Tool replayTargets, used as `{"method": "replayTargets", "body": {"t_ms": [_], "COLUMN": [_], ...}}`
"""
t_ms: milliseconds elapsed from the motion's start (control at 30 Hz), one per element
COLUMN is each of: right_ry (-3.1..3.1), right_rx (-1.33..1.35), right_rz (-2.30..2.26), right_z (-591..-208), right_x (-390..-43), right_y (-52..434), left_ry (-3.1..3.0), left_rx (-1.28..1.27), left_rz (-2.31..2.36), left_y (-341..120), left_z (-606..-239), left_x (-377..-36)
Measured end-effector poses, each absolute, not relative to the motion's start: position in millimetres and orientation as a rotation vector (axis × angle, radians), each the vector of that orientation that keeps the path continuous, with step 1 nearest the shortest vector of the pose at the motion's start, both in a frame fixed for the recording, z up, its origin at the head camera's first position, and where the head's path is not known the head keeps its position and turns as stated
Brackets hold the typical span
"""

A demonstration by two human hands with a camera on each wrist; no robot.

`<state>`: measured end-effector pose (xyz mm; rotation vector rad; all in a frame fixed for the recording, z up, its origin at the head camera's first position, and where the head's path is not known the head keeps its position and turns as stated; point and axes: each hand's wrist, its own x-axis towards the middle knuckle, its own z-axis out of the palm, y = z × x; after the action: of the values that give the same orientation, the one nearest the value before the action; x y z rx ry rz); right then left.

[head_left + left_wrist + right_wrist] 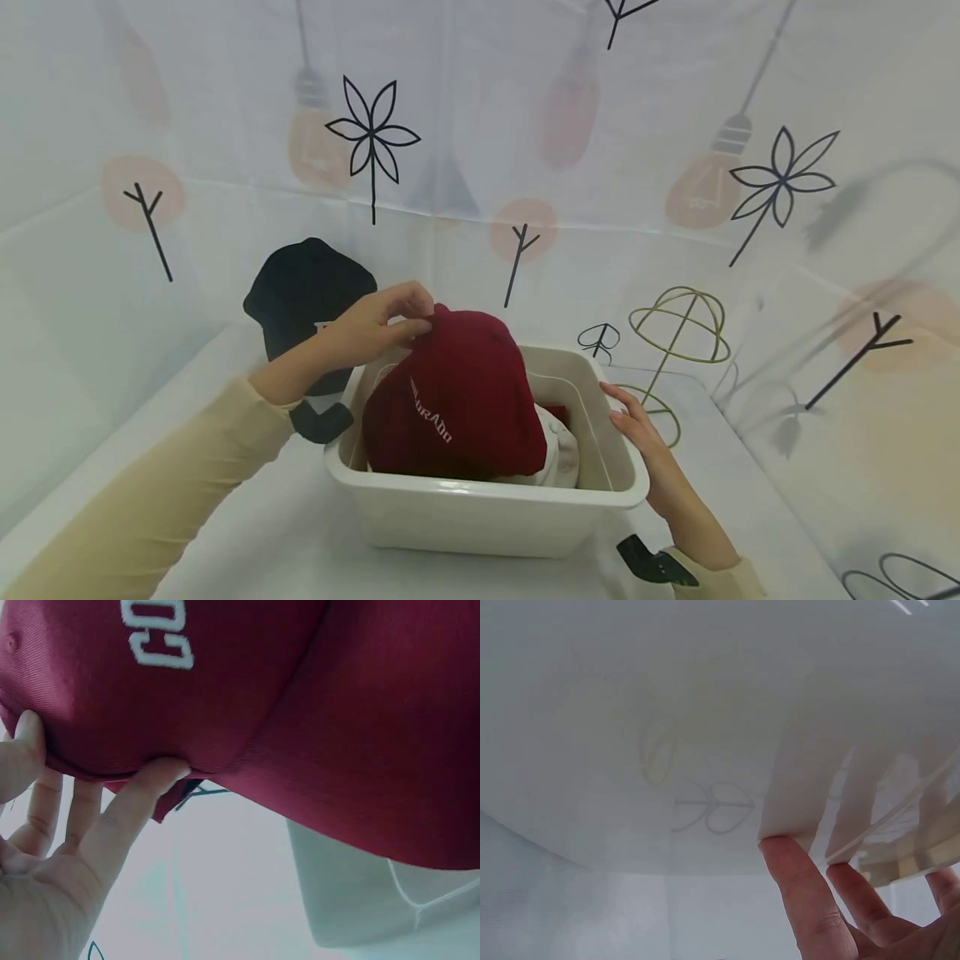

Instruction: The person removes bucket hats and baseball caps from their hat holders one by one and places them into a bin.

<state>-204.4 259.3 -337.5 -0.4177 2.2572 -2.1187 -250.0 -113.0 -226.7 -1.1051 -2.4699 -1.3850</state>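
in the white bin on the tabletop, the red cap sits half-lowered, pinched at its top by the left hand; the right hand rests flat-fingered on the rim. a black cap waits outside.

Head view from above and behind, looking forward and down over the white tub, left wrist view pressed close under the red cap, facing up, right wrist view tight against the tub rim, cap and tub shared with head view
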Motion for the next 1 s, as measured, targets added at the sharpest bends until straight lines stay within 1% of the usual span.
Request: {"method": "replayTargets", "body": {"t_ms": [100, 200, 267, 400, 500, 633, 733, 1000], "right_ry": [2.291, 2.226, 2.156, 2.144, 2.245, 2.361, 2.36, 2.355], "right_rx": [-0.403, -0.433, -0.463, -0.473, -0.429, -0.382, -0.381, -0.381], "right_rz": [-2.061, -2.135, -2.207, -2.215, -2.107, -1.965, -1.964, -1.966], "right_z": [-337, -337, -338, -338, -338, -338, -337, -338], "right_x": [-203, -205, -207, -207, -205, -202, -202, -201], "right_y": [260, 259, 258, 259, 260, 263, 263, 262], "left_ry": [-2.526, -2.602, -2.643, -2.63, -2.586, -2.575, -2.598, -2.781], "left_rx": [-1.122, -1.076, -1.029, -0.983, -1.062, -1.284, -1.404, -1.488], "left_rz": [-1.398, -1.356, -1.277, -1.095, -1.043, -1.014, -0.948, -0.795], "left_y": [-107, -100, -96, -91, -90, -90, -86, -68], "left_z": [-232, -236, -238, -236, -231, -228, -230, -236], "left_x": [-252, -254, -255, -255, -251, -246, -243, -243]}}
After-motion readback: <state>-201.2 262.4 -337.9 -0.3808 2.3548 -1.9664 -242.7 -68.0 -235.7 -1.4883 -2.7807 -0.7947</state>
